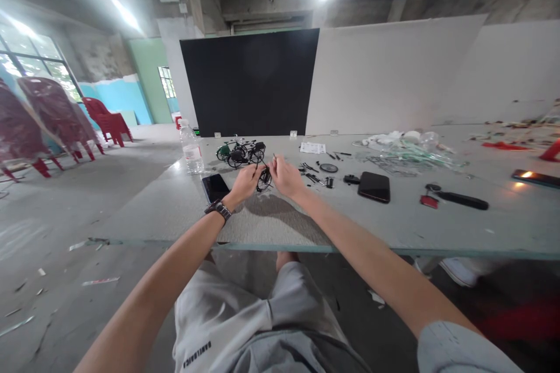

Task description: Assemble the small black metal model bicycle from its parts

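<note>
My left hand and my right hand meet above the grey table, pinching a small black wire-spoked model bicycle part between them. A thin dark rod rises from the fingers, though which hand grips it is hard to tell. Just beyond stand two miniature model bicycles, one green and one black. Several small black parts and a round disc lie to the right of my right hand. A black phone lies near my left hand.
A plastic water bottle stands at the table's left. Further right lie a black phone, a paper sheet, plastic sprues and wrapping, and a black-handled tool. Red chairs stand left of the table.
</note>
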`<state>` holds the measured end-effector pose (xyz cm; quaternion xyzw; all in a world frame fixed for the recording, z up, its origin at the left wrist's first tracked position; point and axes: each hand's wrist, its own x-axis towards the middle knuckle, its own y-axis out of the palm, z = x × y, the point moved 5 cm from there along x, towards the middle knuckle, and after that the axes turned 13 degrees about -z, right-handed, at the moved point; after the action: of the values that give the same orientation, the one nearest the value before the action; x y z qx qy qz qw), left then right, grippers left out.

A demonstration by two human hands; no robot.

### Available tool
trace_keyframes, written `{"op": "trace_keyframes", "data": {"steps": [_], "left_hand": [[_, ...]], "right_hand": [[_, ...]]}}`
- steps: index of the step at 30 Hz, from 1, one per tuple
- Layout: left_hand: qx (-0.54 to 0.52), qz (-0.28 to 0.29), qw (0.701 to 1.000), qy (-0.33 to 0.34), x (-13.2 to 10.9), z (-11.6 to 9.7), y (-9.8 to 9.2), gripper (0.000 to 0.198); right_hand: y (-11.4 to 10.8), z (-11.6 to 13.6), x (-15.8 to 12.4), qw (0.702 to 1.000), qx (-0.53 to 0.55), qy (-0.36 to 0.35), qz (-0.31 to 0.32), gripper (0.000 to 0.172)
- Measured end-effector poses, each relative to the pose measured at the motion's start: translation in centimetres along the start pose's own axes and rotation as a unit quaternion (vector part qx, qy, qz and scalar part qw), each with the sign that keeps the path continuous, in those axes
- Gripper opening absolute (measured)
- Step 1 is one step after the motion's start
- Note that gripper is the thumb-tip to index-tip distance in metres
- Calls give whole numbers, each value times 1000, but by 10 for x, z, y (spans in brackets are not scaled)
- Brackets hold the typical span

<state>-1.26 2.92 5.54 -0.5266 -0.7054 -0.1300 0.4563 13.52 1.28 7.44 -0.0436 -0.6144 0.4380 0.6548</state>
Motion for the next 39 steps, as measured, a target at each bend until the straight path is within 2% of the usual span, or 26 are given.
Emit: {"op": "trace_keyframes", "data": {"steps": [6,12,18,22,24,28,31,34,37,39], "left_hand": [[-7,4,1000,-1,-2,-3,-1,43],[-18,5,1000,15,-2,-4,-2,45],[52,1,996,66,-1,-2,-1,50],[80,43,990,110,-3,-6,0,50],[67,52,990,112,-3,-10,-1,48],[21,27,997,64,-3,-10,-8,49],[-9,7,1000,13,-3,-3,-10,56],[-37,2,998,-51,-4,8,-7,55],[-100,46,983,-148,-7,14,3,51],[-203,107,948,-222,-11,13,13,68]], "right_hand": [[2,-21,2,997,18,70,-12,28],[10,-27,-4,994,64,84,-4,6],[8,-11,-7,978,184,87,-45,16],[7,-8,-7,956,268,115,-35,30],[6,-10,-7,944,302,132,-30,33],[4,-15,-7,924,341,169,-20,33],[-1,-17,-6,918,353,180,-34,38],[-9,-18,-5,913,364,173,-57,42],[-17,-18,-3,910,376,153,-86,42],[-20,-16,-3,907,386,136,-96,42]]}}
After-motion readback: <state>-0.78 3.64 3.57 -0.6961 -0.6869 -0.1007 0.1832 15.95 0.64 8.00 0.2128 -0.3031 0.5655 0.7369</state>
